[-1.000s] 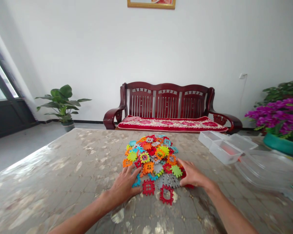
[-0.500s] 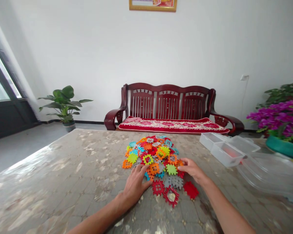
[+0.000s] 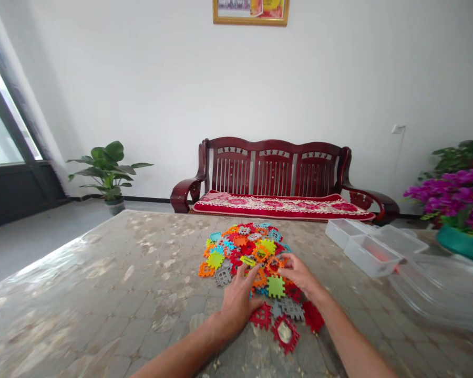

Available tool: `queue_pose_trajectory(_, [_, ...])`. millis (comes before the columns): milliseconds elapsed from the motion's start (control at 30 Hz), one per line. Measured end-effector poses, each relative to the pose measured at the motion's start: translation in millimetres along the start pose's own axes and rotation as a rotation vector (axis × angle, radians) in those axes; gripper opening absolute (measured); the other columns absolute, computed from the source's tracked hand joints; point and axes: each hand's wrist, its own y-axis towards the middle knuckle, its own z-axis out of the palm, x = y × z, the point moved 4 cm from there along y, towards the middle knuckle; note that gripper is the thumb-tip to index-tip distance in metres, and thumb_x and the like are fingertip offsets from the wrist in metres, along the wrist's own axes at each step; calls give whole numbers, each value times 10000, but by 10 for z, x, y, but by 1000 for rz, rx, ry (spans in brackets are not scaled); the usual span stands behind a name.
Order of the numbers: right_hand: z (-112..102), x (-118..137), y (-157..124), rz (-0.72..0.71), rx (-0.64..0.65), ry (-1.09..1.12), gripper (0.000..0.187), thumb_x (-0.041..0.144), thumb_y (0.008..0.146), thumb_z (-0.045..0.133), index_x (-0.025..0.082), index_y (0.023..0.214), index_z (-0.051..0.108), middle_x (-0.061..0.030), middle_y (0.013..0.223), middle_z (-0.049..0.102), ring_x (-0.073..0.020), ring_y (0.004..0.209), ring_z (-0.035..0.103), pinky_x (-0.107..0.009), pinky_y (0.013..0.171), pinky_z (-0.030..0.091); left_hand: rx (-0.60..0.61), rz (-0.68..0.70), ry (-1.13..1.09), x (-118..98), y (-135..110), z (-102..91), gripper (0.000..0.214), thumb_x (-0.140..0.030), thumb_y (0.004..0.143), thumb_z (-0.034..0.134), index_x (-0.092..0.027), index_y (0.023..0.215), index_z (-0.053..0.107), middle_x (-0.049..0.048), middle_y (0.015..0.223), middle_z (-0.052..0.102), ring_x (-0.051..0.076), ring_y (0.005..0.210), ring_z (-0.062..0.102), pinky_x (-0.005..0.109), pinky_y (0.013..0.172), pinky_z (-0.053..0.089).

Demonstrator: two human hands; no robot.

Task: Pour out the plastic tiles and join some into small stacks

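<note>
The table (image 3: pixel 102 294) has a glossy, slick-looking cover, so I judge that any sideways shove could send pieces skating off across it. The pile of coloured plastic tiles (image 3: pixel 242 247) lies at its middle, loose and overlapping. Their toothed edges could snag each other, so lifting one might drag its neighbours along and scatter the heap. The clear boxes (image 3: pixel 372 254) stand well apart to my right, out of harm's way. My left hand (image 3: pixel 236 304) lies open and flat on the near part of the pile with its fingers spread. If it leans too hard it could push the grey and red pieces beneath it toward me. My right hand (image 3: pixel 299 274) has its fingertips drawn together at an orange tile (image 3: pixel 271 262). I cannot tell whether they really grip it, and a loose pinch could let it slip. A second ago my hands sat wide apart at the pile's near edge. Now both have gone deeper in and nearly meet, and the red tile (image 3: pixel 285 333) lies clear behind them.
</note>
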Motion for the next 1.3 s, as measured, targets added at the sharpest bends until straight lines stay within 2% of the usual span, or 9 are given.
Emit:
queue_pose_trajectory(200, [133,128,-51,-57,-17,92,445,270,541,696,211,969,588,-30,897,714,-239,867,666,-371,816,514,-66,43,-170,-203,155,130,706,-175,660,631,-272,1349,512,52,1365,501,222,1168,566,316,1013,460])
queue_pose_trajectory(333, [144,156,-79,-15,-29,145,286,291,532,721,193,787,633,-27,759,701,-224,746,654,-344,708,511,-136,36,-293,-294,254,211,525,-111,654,630,-251,1161,647,44,1207,588,203,1118,584,317,1007,464])
queue_pose_trajectory(433, [107,218,-119,0,-70,169,256,322,541,735,182,740,656,-21,700,683,-204,672,631,-321,647,493,-178,44,-365,-355,299,217,446,-70,654,635,-236,1065,689,41,1116,616,196,1071,595,334,991,475])
queue_pose_trajectory(533, [85,346,-151,0,-82,211,259,341,546,733,184,743,674,-20,704,687,-195,652,625,-313,633,491,-217,74,-406,-400,307,128,436,-99,652,681,-232,1066,698,44,1099,613,208,1060,592,362,979,481])
queue_pose_trajectory(667, [129,574,-85,-39,-93,253,268,339,555,723,188,773,681,-14,706,687,-181,638,612,-296,608,480,-293,149,-376,-397,341,-154,429,-79,658,650,-228,1056,705,54,1125,589,206,1073,576,354,970,477])
queue_pose_trajectory(867, [438,870,335,-200,-69,230,205,317,618,648,191,776,683,-13,738,699,-178,690,618,-282,636,482,-359,197,-282,-163,641,-659,419,-50,645,598,-223,1013,698,34,1056,611,203,1041,584,368,964,481])
queue_pose_trajectory(1000, [650,1002,641,-285,-73,136,198,290,649,575,203,788,687,-6,779,709,-182,749,626,-298,714,493,-339,183,-197,86,912,-851,456,-42,636,601,-211,1050,690,44,1093,616,210,1092,580,371,1022,452])
queue_pose_trajectory(1133, [676,1028,806,-318,-82,46,245,249,667,520,207,825,701,-15,852,727,-204,860,644,-348,851,486,-295,126,-94,385,1075,-877,449,-120,690,636,-217,1128,672,75,1273,569,252,1282,482,392,1102,383])
queue_pose_trajectory(1300, [561,895,783,-353,-75,-65,273,196,639,523,218,826,720,-24,929,739,-232,973,647,-397,969,443,-181,13,65,680,1033,-752,517,-305,756,660,-243,1266,602,104,1427,488,318,1354,410,500,1119,320])
